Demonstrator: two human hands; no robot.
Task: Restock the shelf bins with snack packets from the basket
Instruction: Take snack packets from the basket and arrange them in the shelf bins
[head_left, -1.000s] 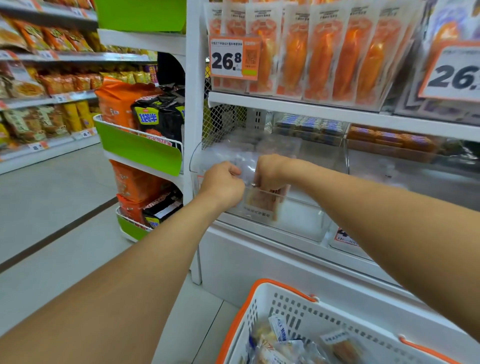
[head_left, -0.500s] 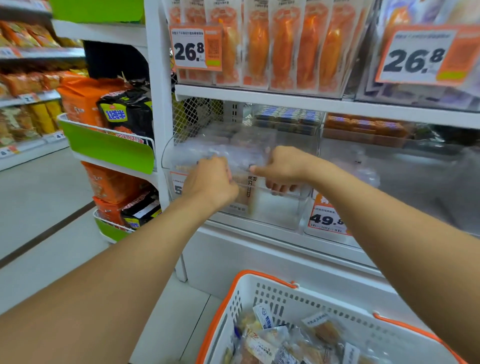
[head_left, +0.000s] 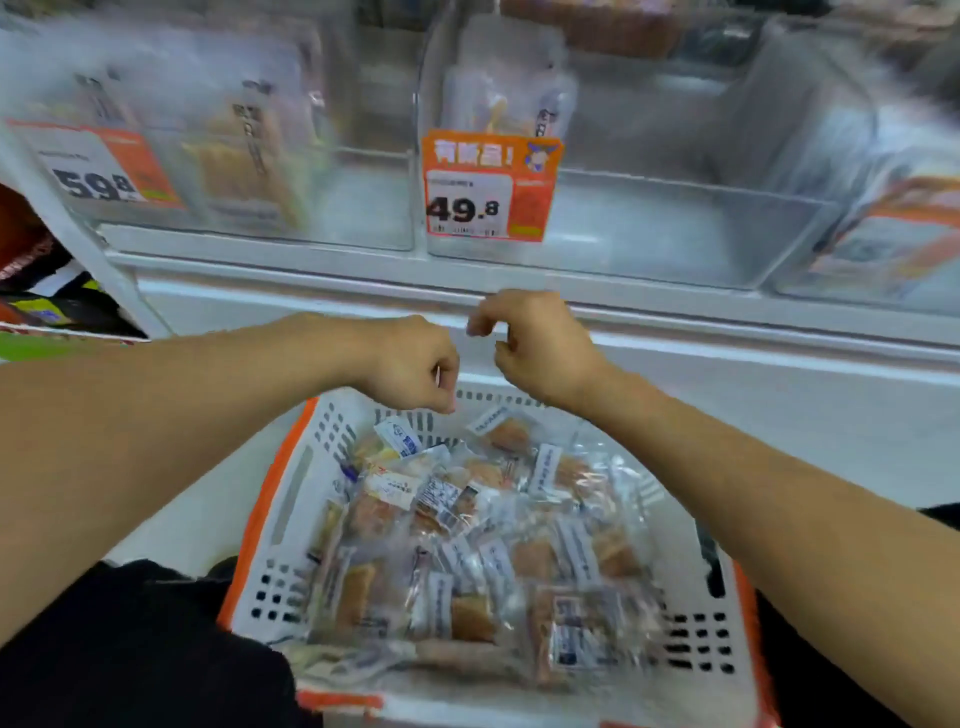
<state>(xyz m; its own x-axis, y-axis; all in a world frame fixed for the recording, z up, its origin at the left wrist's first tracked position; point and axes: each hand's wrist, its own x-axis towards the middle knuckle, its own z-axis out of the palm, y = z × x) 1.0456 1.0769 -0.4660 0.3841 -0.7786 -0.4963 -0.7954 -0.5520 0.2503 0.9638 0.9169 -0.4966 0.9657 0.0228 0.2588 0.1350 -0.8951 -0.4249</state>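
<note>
both hands hang over the far rim of the white basket (head_left: 291, 499) with orange trim, which sits at 6 o'clock in the view. the left hand (head_left: 410, 364) has its fingers curled in to a loose fist and holds nothing that shows. the right hand (head_left: 535, 348), just beside it at its 3 o'clock, has its fingers (head_left: 480, 319) bent and hooked downward, also with nothing in them. the snack packets (head_left: 467, 545) lie heaped in the basket below the hands. at 12 o'clock stand clear shelf bins (head_left: 675, 218), blurred, a few packets upright inside the left ones. an orange price tag (head_left: 491, 187) reading 49.8 hangs on a bin front.
</note>
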